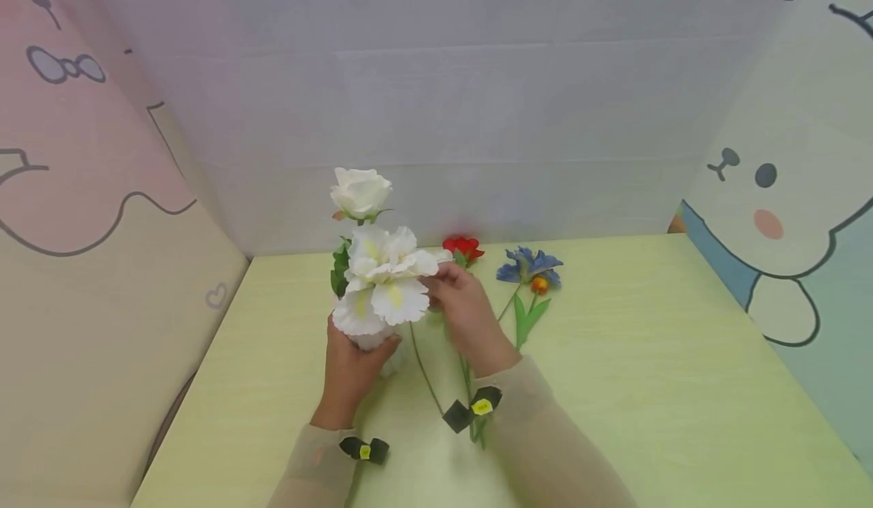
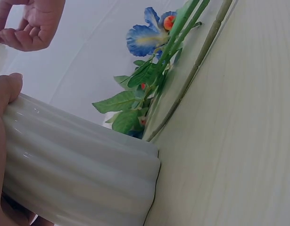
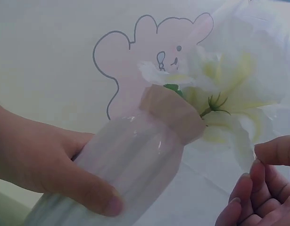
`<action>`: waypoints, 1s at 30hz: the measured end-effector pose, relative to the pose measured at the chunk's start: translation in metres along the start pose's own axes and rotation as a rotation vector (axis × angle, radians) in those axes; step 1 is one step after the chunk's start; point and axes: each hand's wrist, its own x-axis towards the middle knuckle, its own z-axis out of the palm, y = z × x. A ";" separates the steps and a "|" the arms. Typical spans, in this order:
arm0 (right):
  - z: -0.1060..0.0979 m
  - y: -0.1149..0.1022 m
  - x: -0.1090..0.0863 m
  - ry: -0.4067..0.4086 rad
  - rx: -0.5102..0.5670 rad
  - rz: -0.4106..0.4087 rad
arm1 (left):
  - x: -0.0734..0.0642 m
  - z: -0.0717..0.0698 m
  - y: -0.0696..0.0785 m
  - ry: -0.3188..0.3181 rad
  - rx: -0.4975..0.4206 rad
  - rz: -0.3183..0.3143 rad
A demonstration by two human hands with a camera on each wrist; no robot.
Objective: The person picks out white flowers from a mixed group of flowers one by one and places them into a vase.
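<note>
My left hand (image 1: 349, 368) grips the side of a white ribbed vase (image 3: 135, 160), thumb lying across its front. The base of the vase meets the tabletop in the left wrist view. A large white artificial flower (image 1: 392, 277) with ruffled, yellow-marked petals fills the mouth of the vase and hides most of it in the head view. Above it rises a white rose (image 1: 361, 192) with green leaves. Thumb and fingertips of my right hand (image 1: 470, 318) pinch the edge of a petal on the ruffled flower's right side.
To the right on the pale table (image 1: 634, 387) lie a red flower (image 1: 464, 248), a blue iris (image 1: 525, 265) and a small orange-red tulip (image 1: 539, 285) with green leaves. Their stems run toward the front. A white wall (image 1: 464, 114) closes off the back, with cartoon-printed panels at both sides.
</note>
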 end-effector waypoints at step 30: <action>-0.059 0.032 -0.019 0.105 -0.719 -0.122 | -0.001 0.000 0.003 0.000 0.010 -0.040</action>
